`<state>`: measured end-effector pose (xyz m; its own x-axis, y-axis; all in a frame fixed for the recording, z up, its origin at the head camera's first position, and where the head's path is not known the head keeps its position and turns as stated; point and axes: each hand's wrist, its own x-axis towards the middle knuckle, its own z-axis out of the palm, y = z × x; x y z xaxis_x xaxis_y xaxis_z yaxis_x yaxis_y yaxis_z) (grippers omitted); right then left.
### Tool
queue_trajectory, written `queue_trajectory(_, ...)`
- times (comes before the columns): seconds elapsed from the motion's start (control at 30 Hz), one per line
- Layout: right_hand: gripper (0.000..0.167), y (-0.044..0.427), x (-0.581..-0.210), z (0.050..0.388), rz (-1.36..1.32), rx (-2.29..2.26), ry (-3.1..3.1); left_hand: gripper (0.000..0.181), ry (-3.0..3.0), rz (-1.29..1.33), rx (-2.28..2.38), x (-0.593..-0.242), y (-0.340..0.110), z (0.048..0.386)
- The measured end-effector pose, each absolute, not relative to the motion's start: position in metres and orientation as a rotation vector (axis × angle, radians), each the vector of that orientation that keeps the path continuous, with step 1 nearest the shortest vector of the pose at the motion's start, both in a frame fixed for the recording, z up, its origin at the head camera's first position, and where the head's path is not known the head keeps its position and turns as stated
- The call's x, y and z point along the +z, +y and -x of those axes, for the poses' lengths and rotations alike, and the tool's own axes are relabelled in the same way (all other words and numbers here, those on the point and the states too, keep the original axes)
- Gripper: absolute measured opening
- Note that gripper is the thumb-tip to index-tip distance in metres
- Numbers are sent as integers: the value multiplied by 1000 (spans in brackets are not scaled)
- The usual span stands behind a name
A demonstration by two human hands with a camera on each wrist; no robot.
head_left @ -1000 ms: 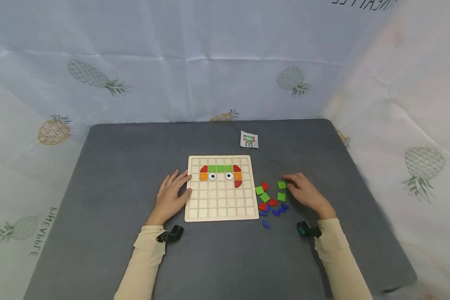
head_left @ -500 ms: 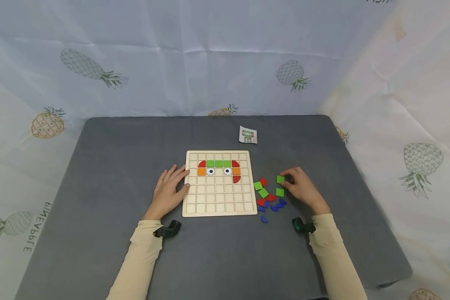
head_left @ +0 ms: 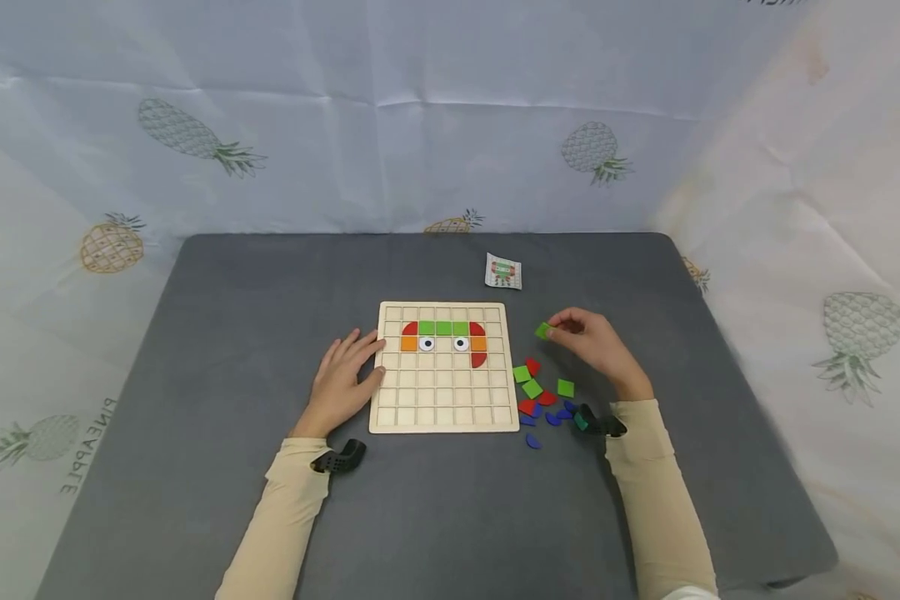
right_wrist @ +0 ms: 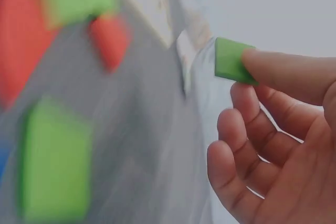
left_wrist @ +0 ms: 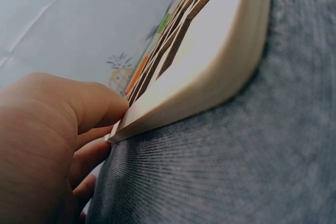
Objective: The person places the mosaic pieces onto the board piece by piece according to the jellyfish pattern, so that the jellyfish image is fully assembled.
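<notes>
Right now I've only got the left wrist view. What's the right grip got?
Observer: The right grip pinches a green square tile.
Operator: Any more green ones off the board?
Observer: Three loose green squares lie to the right of it.
Operator: Anything past the board's far side?
Observer: A small printed card lies on the table, near its far edge.
</notes>
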<state>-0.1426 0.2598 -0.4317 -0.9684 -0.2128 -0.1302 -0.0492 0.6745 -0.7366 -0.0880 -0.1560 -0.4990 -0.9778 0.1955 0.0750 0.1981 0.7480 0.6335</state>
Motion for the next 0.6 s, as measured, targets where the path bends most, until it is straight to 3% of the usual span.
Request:
queue_trajectory(0.3,24,214,-405,160,344,-1364,2543,50,-2923,335,-1053,-498,-157,88)
queue_trajectory(0.6,20,187,-401,164,462,-1351,2515,50,-2894,355,-1063,-500,-156,88)
